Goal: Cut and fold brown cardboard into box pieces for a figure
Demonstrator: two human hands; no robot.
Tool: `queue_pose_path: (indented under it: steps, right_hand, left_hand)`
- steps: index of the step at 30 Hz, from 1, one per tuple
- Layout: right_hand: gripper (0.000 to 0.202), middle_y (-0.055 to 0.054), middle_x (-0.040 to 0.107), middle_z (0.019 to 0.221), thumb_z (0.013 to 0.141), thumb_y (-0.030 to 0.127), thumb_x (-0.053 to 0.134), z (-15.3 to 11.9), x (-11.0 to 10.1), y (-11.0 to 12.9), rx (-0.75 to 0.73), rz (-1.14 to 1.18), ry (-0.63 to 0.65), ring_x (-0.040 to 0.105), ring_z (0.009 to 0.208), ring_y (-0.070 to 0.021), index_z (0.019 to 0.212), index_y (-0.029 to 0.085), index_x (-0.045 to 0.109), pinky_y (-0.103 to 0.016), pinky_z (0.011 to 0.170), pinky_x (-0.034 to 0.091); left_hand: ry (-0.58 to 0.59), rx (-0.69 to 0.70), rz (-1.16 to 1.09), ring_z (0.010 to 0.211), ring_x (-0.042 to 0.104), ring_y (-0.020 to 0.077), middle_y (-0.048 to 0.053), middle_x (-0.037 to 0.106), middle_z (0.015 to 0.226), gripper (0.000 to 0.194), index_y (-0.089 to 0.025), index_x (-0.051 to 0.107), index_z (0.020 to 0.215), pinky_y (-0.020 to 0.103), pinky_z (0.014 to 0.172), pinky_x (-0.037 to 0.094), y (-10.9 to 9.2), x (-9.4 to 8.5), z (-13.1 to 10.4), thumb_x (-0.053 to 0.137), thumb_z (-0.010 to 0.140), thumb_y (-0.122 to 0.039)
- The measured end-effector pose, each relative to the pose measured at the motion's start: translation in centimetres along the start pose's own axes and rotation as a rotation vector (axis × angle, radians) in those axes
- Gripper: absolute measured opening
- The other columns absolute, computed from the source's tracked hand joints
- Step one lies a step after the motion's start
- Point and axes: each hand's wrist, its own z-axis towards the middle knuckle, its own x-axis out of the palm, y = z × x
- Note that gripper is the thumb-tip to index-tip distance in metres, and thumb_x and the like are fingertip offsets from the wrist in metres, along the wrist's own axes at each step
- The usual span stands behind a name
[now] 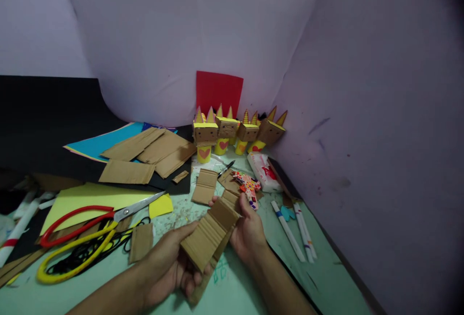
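A folded piece of brown cardboard (207, 237) is held up over the green table, tilted, with crease lines across it. My left hand (174, 262) grips its lower left side, thumb on top and fingers curled beneath. On the upper right side my right hand (250, 230) closes round its edge, the thumb pointing up. A longer cardboard strip shows under the folded piece; I cannot tell whether they are joined. Just beyond the hands lie another creased cardboard piece (205, 186) and a patterned, many-coloured item (248, 187).
Red-and-yellow-handled scissors (119, 216) lie at left over black cord and paper. Cardboard sheets (126, 172) are piled behind them. Several box-headed cardboard figures (205, 136) stand at the back before a red sheet (219, 90). White markers (288, 232) and a white packet (264, 172) are at right.
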Motion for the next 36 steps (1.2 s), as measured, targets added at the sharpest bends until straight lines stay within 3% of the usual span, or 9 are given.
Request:
queue_pose_path:
  steps: [5,8,10,14,19,24,27,31,36]
  right_hand:
    - [0.055,-0.008,0.07,0.082,0.066,0.066,0.058,0.2,-0.5,-1.0,-0.131,-0.008,0.036,0.066,0.076,-0.0261,0.098,0.021,0.06,-0.042,0.071,0.052]
    - [0.065,-0.004,0.068,0.078,0.045,0.045,0.083,0.6,-0.7,-1.9,-0.267,-0.104,0.045,0.065,0.076,-0.0242,0.101,0.023,0.058,-0.038,0.07,0.053]
    - [0.059,-0.002,0.067,0.076,0.046,0.035,0.085,0.5,-0.6,-2.1,-0.284,-0.155,0.053,0.065,0.073,-0.0212,0.098,0.021,0.06,-0.035,0.07,0.052]
    - [0.036,-0.003,0.069,0.073,0.067,0.043,0.073,-0.4,0.0,-1.6,-0.203,-0.155,0.042,0.065,0.067,-0.0166,0.089,0.016,0.065,-0.03,0.068,0.052]
    - [0.034,-0.001,0.066,0.064,0.069,0.047,0.07,-1.3,0.5,-1.2,-0.049,-0.058,0.112,0.062,0.053,-0.0144,0.083,0.016,0.064,-0.027,0.054,0.051]
    - [0.04,0.0,0.064,0.06,0.067,0.056,0.067,-1.9,1.1,-1.7,0.066,0.029,0.107,0.062,0.052,-0.0147,0.076,0.018,0.062,-0.03,0.058,0.052]
    - [0.037,0.0,0.065,0.064,0.069,0.055,0.066,-2.3,1.4,-1.7,0.052,0.004,0.144,0.064,0.058,-0.0159,0.079,0.019,0.061,-0.031,0.062,0.052]
    - [0.034,-0.001,0.068,0.073,0.062,0.037,0.078,-2.6,1.3,-0.9,-0.074,-0.102,0.23,0.065,0.066,-0.0161,0.087,0.019,0.062,-0.028,0.064,0.051]
    - [0.029,-0.002,0.067,0.06,0.063,0.038,0.076,-2.3,0.9,-0.4,-0.107,-0.137,0.165,0.062,0.052,-0.0137,0.075,0.016,0.062,-0.023,0.051,0.049]
  left_hand:
    - [-0.025,-0.086,-0.038,0.031,0.049,0.0102,0.012,0.062,0.054,0.055,-0.005,0.058,0.085,0.015,0.026,0.035,-0.4,0.8,-0.3,0.028,0.089,-0.052]
    - [-0.026,-0.11,-0.038,0.029,0.048,0.0108,0.014,0.063,0.054,0.063,-0.005,0.059,0.084,0.016,0.025,0.035,-0.2,1.2,-0.2,0.02,0.089,-0.055]
    - [0.002,-0.102,-0.007,0.03,0.05,0.011,0.015,0.064,0.057,0.064,-0.006,0.058,0.084,0.016,0.026,0.035,0.2,1.2,0.1,0.022,0.087,-0.058]
    - [-0.023,0.139,0.357,0.034,0.049,0.012,0.006,0.061,0.053,0.05,-0.013,0.056,0.075,0.018,0.029,0.035,1.3,0.2,0.6,0.045,0.075,-0.062]
    - [-0.381,0.724,0.907,0.059,0.052,0.0147,0.0,0.057,0.063,0.024,-0.018,0.055,0.068,0.022,0.052,0.043,1.2,-0.4,-0.3,0.066,0.068,-0.039]
    - [0.152,0.634,0.597,0.092,0.057,0.0248,0.006,0.063,0.094,0.046,-0.018,0.057,0.098,0.032,0.078,0.048,1.2,0.0,0.7,0.067,0.065,-0.048]
    - [0.213,0.46,0.477,0.084,0.061,0.0262,0.006,0.066,0.083,0.059,-0.019,0.059,0.102,0.036,0.073,0.05,2.1,-0.4,1.8,0.075,0.055,-0.05]
    - [0.3,0.242,0.413,0.057,0.058,0.0196,0.004,0.062,0.061,0.044,-0.015,0.064,0.081,0.032,0.055,0.05,3.0,-1.3,2.1,0.074,0.055,-0.049]
    - [0.293,0.254,0.45,0.051,0.053,0.0136,0.001,0.061,0.057,0.041,-0.014,0.062,0.073,0.024,0.049,0.044,2.9,-0.8,1.5,0.078,0.049,-0.045]
